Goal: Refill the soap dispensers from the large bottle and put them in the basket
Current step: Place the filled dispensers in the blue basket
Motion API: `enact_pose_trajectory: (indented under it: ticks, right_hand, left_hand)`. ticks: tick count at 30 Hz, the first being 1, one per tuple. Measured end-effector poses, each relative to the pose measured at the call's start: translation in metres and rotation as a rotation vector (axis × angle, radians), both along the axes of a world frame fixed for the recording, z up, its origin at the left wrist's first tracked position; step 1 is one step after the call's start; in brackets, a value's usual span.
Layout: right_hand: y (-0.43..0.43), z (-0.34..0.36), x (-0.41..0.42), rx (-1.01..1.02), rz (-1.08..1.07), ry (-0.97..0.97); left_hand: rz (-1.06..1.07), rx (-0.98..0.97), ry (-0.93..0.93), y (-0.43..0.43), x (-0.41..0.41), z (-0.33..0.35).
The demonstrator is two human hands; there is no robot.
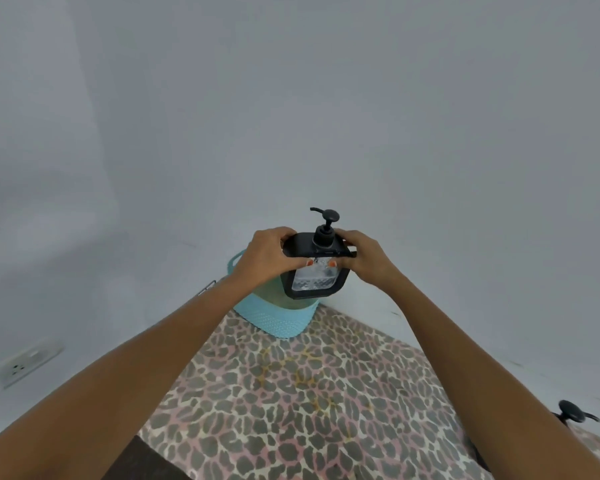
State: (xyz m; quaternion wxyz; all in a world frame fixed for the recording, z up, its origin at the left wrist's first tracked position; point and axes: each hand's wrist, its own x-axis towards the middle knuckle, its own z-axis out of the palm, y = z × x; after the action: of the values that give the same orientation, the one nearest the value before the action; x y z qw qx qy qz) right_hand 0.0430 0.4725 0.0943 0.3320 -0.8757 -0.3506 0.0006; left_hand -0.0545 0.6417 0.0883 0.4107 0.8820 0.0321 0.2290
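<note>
Mostly the view was bare grey wall (326, 98), matt and smooth, with a leopard-print cover (291, 393) spread below it (whether over a bed or a surface, I could not tell). At the cover's far end stood the basket (274, 318), pale teal, woven and soft-looking, with a loop handle at its rim. Held in the air just over it, tipped a little toward the camera, was the soap dispenser (314, 280): a squarish black shell, hard and smooth, framing a clear window that showed what looked like clear liquid. The left hand (269, 256) and right hand (364, 258) each had their grip clamped on its upper shoulders, fingers curled over the top and thumbs on the front face. Filled, it would likely feel fairly heavy, and slick if any soap had run down, so taking it by the rigid body seemed wiser than by the thin pump (326, 223). A second pump head (572, 412) peeked in at lower right.
</note>
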Motion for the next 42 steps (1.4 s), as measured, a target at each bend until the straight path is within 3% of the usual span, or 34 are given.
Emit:
enact_pose_trajectory:
  ticks: [10,19,30,38,42]
  right_hand:
    - [0.076,-0.019,0.030,-0.214,0.145,-0.068]
    - [0.118,-0.065,0.044,-0.451,0.057,-0.361]
    - [0.139,-0.099,0.059,-0.380,0.112,-0.239]
    - [0.144,-0.112,0.057,-0.158,0.145,-0.037]
    - [0.144,-0.117,0.050,-0.274,0.117,-0.065]
  left_hand:
    - [0.208,-0.009,0.005,0.038,0.011,-0.035]
    - [0.361,-0.009,0.141,0.057,0.023,-0.075]
    - [0.544,0.218,0.237,0.062,0.030,-0.100]
    - [0.511,0.074,0.216,0.064,0.038,-0.109]
    - [0.502,0.076,0.220,0.064,0.038,-0.110]
